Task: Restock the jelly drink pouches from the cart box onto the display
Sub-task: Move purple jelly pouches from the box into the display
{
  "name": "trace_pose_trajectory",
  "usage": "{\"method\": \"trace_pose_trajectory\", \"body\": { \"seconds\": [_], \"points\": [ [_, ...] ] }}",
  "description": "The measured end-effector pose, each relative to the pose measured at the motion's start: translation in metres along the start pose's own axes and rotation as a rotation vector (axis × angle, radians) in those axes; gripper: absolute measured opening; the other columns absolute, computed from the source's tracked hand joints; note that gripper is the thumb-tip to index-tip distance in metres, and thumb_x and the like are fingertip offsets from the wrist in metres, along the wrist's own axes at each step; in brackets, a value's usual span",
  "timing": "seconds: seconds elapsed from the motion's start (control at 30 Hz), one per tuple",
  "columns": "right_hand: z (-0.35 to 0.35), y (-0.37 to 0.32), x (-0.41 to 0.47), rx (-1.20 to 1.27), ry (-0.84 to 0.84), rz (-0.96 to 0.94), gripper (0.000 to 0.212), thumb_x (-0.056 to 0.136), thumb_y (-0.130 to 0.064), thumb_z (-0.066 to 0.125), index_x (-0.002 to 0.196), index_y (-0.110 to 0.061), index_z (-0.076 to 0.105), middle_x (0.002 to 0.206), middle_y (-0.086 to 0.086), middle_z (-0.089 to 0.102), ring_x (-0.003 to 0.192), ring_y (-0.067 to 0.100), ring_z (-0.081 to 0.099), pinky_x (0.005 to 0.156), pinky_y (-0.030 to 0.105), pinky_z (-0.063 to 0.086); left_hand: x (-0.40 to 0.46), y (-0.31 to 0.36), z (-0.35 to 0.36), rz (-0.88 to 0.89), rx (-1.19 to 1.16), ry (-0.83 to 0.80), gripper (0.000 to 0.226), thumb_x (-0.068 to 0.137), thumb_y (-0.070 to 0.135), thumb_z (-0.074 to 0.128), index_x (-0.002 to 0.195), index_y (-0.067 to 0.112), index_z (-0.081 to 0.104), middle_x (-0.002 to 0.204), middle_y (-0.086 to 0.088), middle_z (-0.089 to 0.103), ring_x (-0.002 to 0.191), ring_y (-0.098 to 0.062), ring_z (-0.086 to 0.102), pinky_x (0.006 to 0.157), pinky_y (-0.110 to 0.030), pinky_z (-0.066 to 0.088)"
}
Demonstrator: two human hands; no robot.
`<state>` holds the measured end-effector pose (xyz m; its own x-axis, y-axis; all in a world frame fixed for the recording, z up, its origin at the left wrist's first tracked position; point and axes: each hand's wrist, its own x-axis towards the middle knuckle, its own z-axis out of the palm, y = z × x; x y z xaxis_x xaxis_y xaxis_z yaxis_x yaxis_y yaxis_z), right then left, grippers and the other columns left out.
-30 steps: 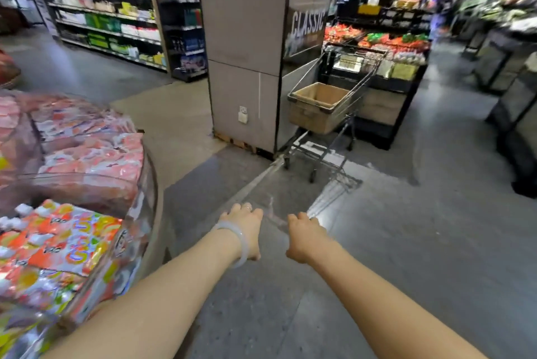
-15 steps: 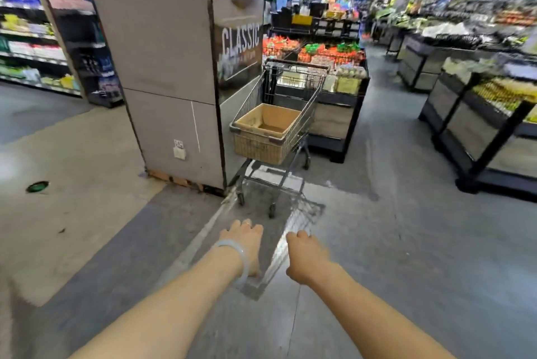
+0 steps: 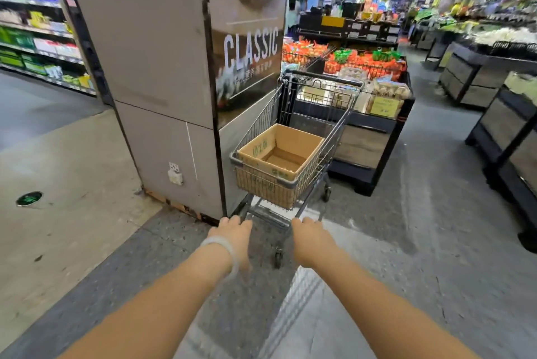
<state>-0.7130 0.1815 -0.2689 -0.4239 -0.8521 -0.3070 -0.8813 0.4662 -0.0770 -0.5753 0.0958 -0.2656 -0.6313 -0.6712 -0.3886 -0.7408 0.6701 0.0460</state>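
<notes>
The cart box (image 3: 280, 159), seen empty inside the shopping cart (image 3: 316, 138), is now brought nearer; left hand (image 3: 232, 238) and right hand (image 3: 311, 239) are held forward, each grip loosely curled, nothing pinched.

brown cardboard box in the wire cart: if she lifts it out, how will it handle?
The brown cardboard box looks empty, its bare floor showing, so probably light for its size. The top is open, so the thin walls may flex if gripped by one rim. It fills the grey wire shopping cart basket's near end snugly and may drag on the mesh coming out.
</notes>
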Motion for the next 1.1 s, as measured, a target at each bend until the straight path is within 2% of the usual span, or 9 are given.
{"method": "trace_pose_trajectory", "body": {
  "seconds": [0.07,0.27,0.43,0.57,0.73,0.83,0.93,1.0,1.1],
  "points": [
    [-0.003,-0.002,0.041,0.030,-0.035,-0.019,0.045,0.088,-0.004,0.048,0.131,-0.008,0.036,0.131,0.019,0.041,0.121,0.037,0.041,0.096,0.045,0.043,0.038,-0.009,-0.009,-0.020,-0.019,-0.013,0.074,0.078,0.039,0.070,0.136,0.017,0.031,0.134,-0.007,0.036,0.126,-0.029,0.033,0.097,-0.040,0.043],
    [-0.020,-0.003,0.172,0.047,-0.073,-0.047,0.044,0.088,-0.011,0.055,0.127,-0.008,0.038,0.130,0.017,0.041,0.121,0.037,0.041,0.094,0.044,0.041,0.173,-0.038,-0.044,-0.030,0.009,-0.021,0.081,0.076,0.045,0.070,0.139,0.017,0.028,0.137,-0.007,0.035,0.130,-0.030,0.032,0.101,-0.042,0.041],
    [-0.053,0.010,0.294,0.107,-0.058,0.051,0.047,0.087,-0.016,0.057,0.129,-0.008,0.038,0.132,0.015,0.042,0.124,0.035,0.042,0.097,0.044,0.041,0.294,-0.062,-0.094,0.031,-0.013,-0.020,0.079,0.078,0.047,0.069,0.140,0.017,0.030,0.140,-0.007,0.034,0.132,-0.030,0.030,0.103,-0.044,0.040],
    [-0.079,0.025,0.373,0.139,-0.033,0.116,0.045,0.089,-0.017,0.053,0.130,-0.008,0.037,0.128,0.016,0.046,0.120,0.035,0.046,0.091,0.042,0.044,0.381,-0.075,-0.133,0.065,0.001,-0.005,0.078,0.075,0.047,0.070,0.137,0.016,0.034,0.138,-0.008,0.038,0.131,-0.029,0.033,0.102,-0.043,0.041],
    [-0.074,0.053,0.459,0.144,-0.092,0.165,0.038,0.090,-0.014,0.049,0.126,-0.008,0.040,0.125,0.016,0.050,0.115,0.034,0.050,0.084,0.037,0.045,0.476,-0.073,-0.140,0.108,0.021,-0.085,0.073,0.074,0.048,0.070,0.131,0.016,0.038,0.133,-0.007,0.040,0.127,-0.027,0.038,0.099,-0.040,0.043],
    [-0.067,0.071,0.523,0.155,-0.070,0.157,0.034,0.088,-0.023,0.055,0.119,-0.010,0.047,0.118,0.012,0.054,0.108,0.031,0.055,0.081,0.034,0.046,0.534,-0.077,-0.140,0.112,0.019,-0.125,0.073,0.074,0.048,0.071,0.131,0.017,0.038,0.132,-0.007,0.042,0.125,-0.028,0.039,0.100,-0.042,0.043],
    [-0.053,0.085,0.589,0.153,-0.085,0.152,0.032,0.079,-0.026,0.062,0.109,-0.017,0.054,0.106,0.006,0.058,0.100,0.026,0.060,0.077,0.035,0.050,0.591,-0.081,-0.138,0.083,0.017,-0.178,0.069,0.077,0.046,0.068,0.132,0.017,0.038,0.133,-0.009,0.042,0.123,-0.029,0.040,0.101,-0.042,0.042],
    [-0.035,0.094,0.629,0.188,-0.176,0.183,0.033,0.078,-0.026,0.061,0.109,-0.018,0.052,0.106,0.004,0.057,0.101,0.025,0.060,0.079,0.036,0.052,0.626,-0.082,-0.135,0.064,0.004,-0.218,0.071,0.079,0.044,0.065,0.137,0.017,0.034,0.137,-0.011,0.040,0.127,-0.030,0.039,0.104,-0.041,0.040],
    [-0.022,0.103,0.664,0.248,-0.223,0.190,0.034,0.080,-0.024,0.058,0.112,-0.020,0.049,0.110,0.005,0.057,0.105,0.027,0.058,0.082,0.037,0.052,0.674,-0.079,-0.129,0.095,-0.001,-0.263,0.065,0.079,0.041,0.067,0.133,0.017,0.040,0.133,-0.010,0.043,0.126,-0.029,0.040,0.102,-0.038,0.041]
  ]
}}
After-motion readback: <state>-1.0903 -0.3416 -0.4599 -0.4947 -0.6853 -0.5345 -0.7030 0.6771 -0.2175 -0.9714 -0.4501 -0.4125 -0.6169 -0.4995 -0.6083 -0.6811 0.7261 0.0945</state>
